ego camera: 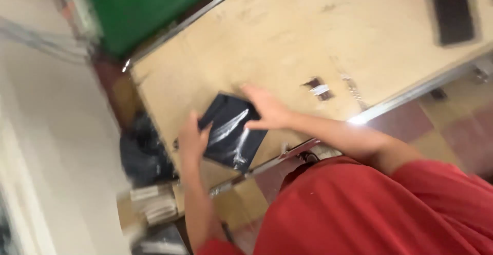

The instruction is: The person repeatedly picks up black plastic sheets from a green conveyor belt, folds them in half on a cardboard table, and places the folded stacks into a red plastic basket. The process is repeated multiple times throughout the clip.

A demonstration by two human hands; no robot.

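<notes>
A flat black glossy packet [232, 130] lies on a tan worktable [287, 44] near its front metal edge. My left hand [192, 140] grips the packet's left edge with the thumb on top. My right hand [267, 108] lies flat against its upper right corner, fingers spread. My red shirt fills the lower right of the head view. The picture is blurred by motion.
A dark phone-like slab [453, 12] lies at the table's far right. Small dark bits with a silvery scrap [319, 89] sit right of my hands. A black bag [138, 152] and a box of stacked papers [151, 206] stand on the floor at left. Behind stands a green panel [138, 6].
</notes>
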